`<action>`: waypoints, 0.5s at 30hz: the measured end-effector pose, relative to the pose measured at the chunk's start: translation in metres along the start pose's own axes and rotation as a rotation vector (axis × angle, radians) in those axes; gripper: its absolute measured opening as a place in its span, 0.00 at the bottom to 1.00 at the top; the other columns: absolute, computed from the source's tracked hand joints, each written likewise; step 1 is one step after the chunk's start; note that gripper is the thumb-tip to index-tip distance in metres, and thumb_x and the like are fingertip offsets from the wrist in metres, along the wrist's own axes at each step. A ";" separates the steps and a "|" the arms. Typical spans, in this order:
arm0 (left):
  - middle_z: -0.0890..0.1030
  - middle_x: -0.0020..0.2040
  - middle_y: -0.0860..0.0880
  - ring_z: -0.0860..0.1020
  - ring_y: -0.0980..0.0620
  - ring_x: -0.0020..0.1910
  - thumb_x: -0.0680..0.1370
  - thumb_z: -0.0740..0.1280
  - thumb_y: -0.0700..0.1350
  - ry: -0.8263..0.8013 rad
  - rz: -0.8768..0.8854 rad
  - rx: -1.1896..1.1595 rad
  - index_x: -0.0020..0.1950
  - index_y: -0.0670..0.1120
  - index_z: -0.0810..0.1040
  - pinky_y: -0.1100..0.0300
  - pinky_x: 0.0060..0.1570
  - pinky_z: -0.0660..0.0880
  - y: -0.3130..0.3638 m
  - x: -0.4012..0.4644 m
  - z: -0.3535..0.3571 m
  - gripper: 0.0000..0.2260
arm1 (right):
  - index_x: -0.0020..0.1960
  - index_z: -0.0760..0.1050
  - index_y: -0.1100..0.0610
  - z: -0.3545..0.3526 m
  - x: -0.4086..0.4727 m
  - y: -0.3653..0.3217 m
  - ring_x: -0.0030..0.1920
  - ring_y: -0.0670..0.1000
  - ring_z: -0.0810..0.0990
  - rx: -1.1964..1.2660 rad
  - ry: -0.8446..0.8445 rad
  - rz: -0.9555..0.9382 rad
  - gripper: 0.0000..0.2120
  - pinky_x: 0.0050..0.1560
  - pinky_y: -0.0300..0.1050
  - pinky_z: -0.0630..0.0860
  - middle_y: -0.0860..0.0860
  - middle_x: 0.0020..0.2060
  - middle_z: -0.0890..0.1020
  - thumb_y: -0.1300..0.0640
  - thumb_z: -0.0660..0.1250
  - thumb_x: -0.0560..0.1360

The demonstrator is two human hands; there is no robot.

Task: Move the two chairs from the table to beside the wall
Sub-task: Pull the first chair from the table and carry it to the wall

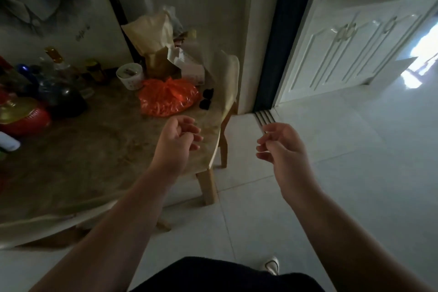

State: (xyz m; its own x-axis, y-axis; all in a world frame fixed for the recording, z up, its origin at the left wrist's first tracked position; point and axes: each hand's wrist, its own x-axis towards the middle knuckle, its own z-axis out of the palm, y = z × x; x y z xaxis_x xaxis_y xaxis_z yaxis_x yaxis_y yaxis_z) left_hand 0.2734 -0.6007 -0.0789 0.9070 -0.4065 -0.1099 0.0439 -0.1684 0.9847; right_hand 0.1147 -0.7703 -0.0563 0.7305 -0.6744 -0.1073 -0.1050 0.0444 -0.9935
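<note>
empty left hand [176, 142], right hand [280, 147], cluttered table [94, 161]

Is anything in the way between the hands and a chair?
No chair shows in this view, so I cannot tell. The left hand hangs open over the table corner, the right hand open over bare floor.

Orange bag [168, 98], white cup [130, 76], bottles [55, 71]

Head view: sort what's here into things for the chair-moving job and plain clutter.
For the job:
left hand, empty
right hand, empty
table
No chair clearly in view

Clutter:
orange bag
white cup
bottles
paper bags
white cabinet
</note>
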 end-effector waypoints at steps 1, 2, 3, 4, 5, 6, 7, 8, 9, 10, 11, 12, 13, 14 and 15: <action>0.85 0.43 0.56 0.85 0.52 0.43 0.74 0.61 0.39 0.002 -0.020 0.008 0.55 0.52 0.76 0.60 0.39 0.80 -0.001 0.000 0.010 0.13 | 0.53 0.76 0.47 -0.008 0.008 0.002 0.44 0.50 0.84 -0.024 -0.023 0.000 0.14 0.48 0.50 0.82 0.45 0.40 0.84 0.64 0.61 0.76; 0.85 0.43 0.54 0.85 0.51 0.44 0.74 0.61 0.38 0.008 -0.032 0.012 0.55 0.51 0.76 0.60 0.40 0.80 0.001 0.004 0.027 0.14 | 0.53 0.76 0.46 -0.021 0.023 0.002 0.44 0.50 0.84 -0.042 -0.046 -0.003 0.14 0.48 0.50 0.82 0.45 0.40 0.84 0.63 0.61 0.76; 0.84 0.44 0.52 0.85 0.50 0.45 0.75 0.61 0.38 0.016 -0.044 0.014 0.56 0.51 0.76 0.59 0.40 0.81 0.002 0.011 0.044 0.14 | 0.52 0.77 0.44 -0.034 0.041 0.001 0.44 0.50 0.84 -0.059 -0.073 -0.008 0.14 0.48 0.50 0.83 0.44 0.40 0.84 0.61 0.61 0.75; 0.84 0.46 0.50 0.85 0.49 0.46 0.75 0.60 0.37 0.023 -0.054 0.024 0.56 0.51 0.76 0.58 0.41 0.81 0.005 0.018 0.058 0.14 | 0.51 0.77 0.43 -0.044 0.057 0.000 0.44 0.50 0.84 -0.062 -0.085 -0.007 0.14 0.48 0.50 0.83 0.44 0.40 0.84 0.60 0.61 0.74; 0.84 0.47 0.48 0.85 0.48 0.46 0.75 0.60 0.37 0.032 -0.064 0.025 0.56 0.50 0.76 0.57 0.42 0.81 0.008 0.025 0.070 0.14 | 0.50 0.77 0.41 -0.053 0.075 0.000 0.43 0.50 0.84 -0.064 -0.094 0.007 0.14 0.47 0.50 0.83 0.44 0.40 0.84 0.59 0.61 0.73; 0.83 0.49 0.46 0.84 0.47 0.46 0.74 0.60 0.37 0.041 -0.083 0.021 0.56 0.50 0.76 0.57 0.42 0.81 0.011 0.030 0.080 0.14 | 0.48 0.78 0.40 -0.060 0.090 0.000 0.43 0.49 0.84 -0.068 -0.104 0.022 0.15 0.47 0.50 0.83 0.44 0.40 0.84 0.58 0.61 0.72; 0.83 0.49 0.45 0.84 0.47 0.47 0.74 0.60 0.36 0.056 -0.100 0.012 0.56 0.49 0.76 0.57 0.42 0.81 0.013 0.036 0.087 0.14 | 0.47 0.78 0.38 -0.065 0.105 0.000 0.43 0.50 0.85 -0.063 -0.120 0.034 0.15 0.46 0.49 0.83 0.45 0.40 0.84 0.58 0.61 0.71; 0.83 0.49 0.44 0.84 0.46 0.46 0.74 0.60 0.35 0.077 -0.111 0.006 0.56 0.49 0.76 0.58 0.41 0.81 0.014 0.045 0.094 0.14 | 0.46 0.78 0.38 -0.069 0.121 -0.001 0.43 0.50 0.85 -0.058 -0.139 0.038 0.15 0.45 0.49 0.82 0.45 0.40 0.85 0.57 0.62 0.71; 0.83 0.49 0.44 0.84 0.46 0.46 0.75 0.59 0.34 0.102 -0.121 -0.003 0.56 0.48 0.76 0.59 0.40 0.81 0.014 0.058 0.102 0.14 | 0.46 0.78 0.38 -0.072 0.139 0.001 0.43 0.50 0.85 -0.063 -0.164 0.040 0.15 0.45 0.49 0.82 0.46 0.40 0.85 0.57 0.62 0.71; 0.83 0.49 0.44 0.84 0.46 0.46 0.75 0.59 0.33 0.122 -0.134 -0.010 0.55 0.47 0.76 0.59 0.40 0.80 0.013 0.068 0.107 0.14 | 0.47 0.79 0.39 -0.074 0.155 0.003 0.43 0.51 0.85 -0.075 -0.186 0.047 0.14 0.46 0.50 0.82 0.46 0.40 0.85 0.57 0.62 0.71; 0.83 0.48 0.44 0.84 0.46 0.45 0.76 0.59 0.32 0.145 -0.147 -0.024 0.55 0.47 0.76 0.60 0.39 0.80 0.013 0.080 0.113 0.14 | 0.47 0.79 0.39 -0.073 0.173 0.004 0.43 0.51 0.85 -0.088 -0.207 0.052 0.14 0.46 0.51 0.83 0.46 0.40 0.85 0.57 0.62 0.71; 0.83 0.48 0.44 0.84 0.46 0.44 0.76 0.59 0.31 0.170 -0.162 -0.052 0.54 0.46 0.76 0.60 0.39 0.80 0.013 0.094 0.120 0.13 | 0.47 0.79 0.39 -0.070 0.194 0.005 0.42 0.51 0.85 -0.099 -0.223 0.059 0.14 0.47 0.51 0.83 0.46 0.40 0.85 0.57 0.62 0.71; 0.83 0.47 0.45 0.84 0.47 0.44 0.76 0.60 0.31 0.194 -0.181 -0.089 0.54 0.45 0.76 0.59 0.39 0.80 0.012 0.107 0.126 0.13 | 0.47 0.79 0.40 -0.067 0.214 0.006 0.42 0.51 0.84 -0.108 -0.233 0.065 0.14 0.47 0.52 0.83 0.45 0.39 0.85 0.57 0.62 0.70; 0.83 0.47 0.44 0.84 0.48 0.44 0.77 0.60 0.31 0.218 -0.205 -0.136 0.54 0.44 0.77 0.58 0.40 0.81 0.009 0.126 0.133 0.12 | 0.47 0.78 0.40 -0.062 0.240 0.008 0.42 0.51 0.84 -0.128 -0.244 0.072 0.13 0.47 0.53 0.83 0.45 0.39 0.84 0.57 0.62 0.70; 0.83 0.47 0.44 0.84 0.48 0.43 0.77 0.61 0.32 0.230 -0.228 -0.173 0.55 0.43 0.77 0.57 0.41 0.82 0.007 0.139 0.137 0.11 | 0.47 0.78 0.41 -0.058 0.259 0.009 0.43 0.50 0.84 -0.153 -0.253 0.069 0.13 0.48 0.53 0.83 0.44 0.39 0.84 0.57 0.62 0.71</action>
State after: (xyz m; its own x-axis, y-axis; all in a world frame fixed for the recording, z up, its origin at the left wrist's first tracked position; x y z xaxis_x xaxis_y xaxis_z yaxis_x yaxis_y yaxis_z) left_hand 0.3421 -0.7814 -0.1060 0.9354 -0.1605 -0.3151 0.3079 -0.0685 0.9489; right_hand 0.2640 -0.9869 -0.0912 0.8609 -0.4679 -0.1997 -0.2467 -0.0407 -0.9682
